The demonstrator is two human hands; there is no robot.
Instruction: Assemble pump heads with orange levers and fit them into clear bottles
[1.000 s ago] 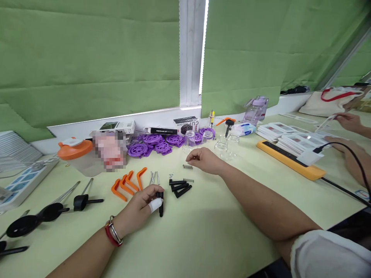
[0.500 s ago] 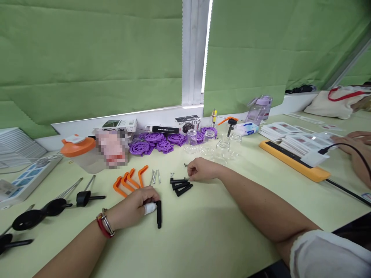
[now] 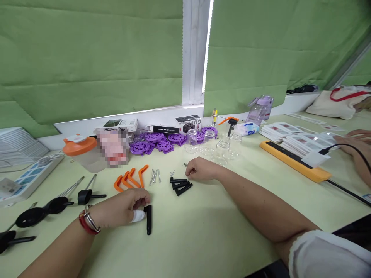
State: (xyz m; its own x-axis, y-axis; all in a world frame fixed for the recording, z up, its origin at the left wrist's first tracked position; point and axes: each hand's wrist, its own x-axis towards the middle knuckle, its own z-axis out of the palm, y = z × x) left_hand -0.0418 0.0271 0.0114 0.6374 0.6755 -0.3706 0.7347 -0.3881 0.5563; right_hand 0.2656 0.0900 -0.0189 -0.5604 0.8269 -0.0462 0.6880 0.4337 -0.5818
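Observation:
My left hand (image 3: 123,208), a white wrap on its thumb, is closed at the top of a black L-shaped handle (image 3: 148,222) whose long part points toward me. To the right, my right hand (image 3: 201,168) is pinched over small metal springs; the one at its fingertips is mostly hidden. Another spring (image 3: 185,165) shows just beyond the fingers. Several more black handles (image 3: 181,185) lie beside my right fingertips, with tiny metal parts (image 3: 172,173) behind them. Long screws (image 3: 155,176) and orange curved handles (image 3: 130,178) lie beyond my left hand.
Black grinder parts with metal rods (image 3: 56,206) lie at the left. Purple lattice discs (image 3: 164,144) and glass jars (image 3: 222,146) stand along the back. A yellow-edged power strip (image 3: 290,160) and a co-worker's hands (image 3: 358,143) are at the right.
My left hand has moved left and slightly toward me, the black handle moving with it. My right hand has shifted slightly left, and the lower spring is no longer visible on the table.

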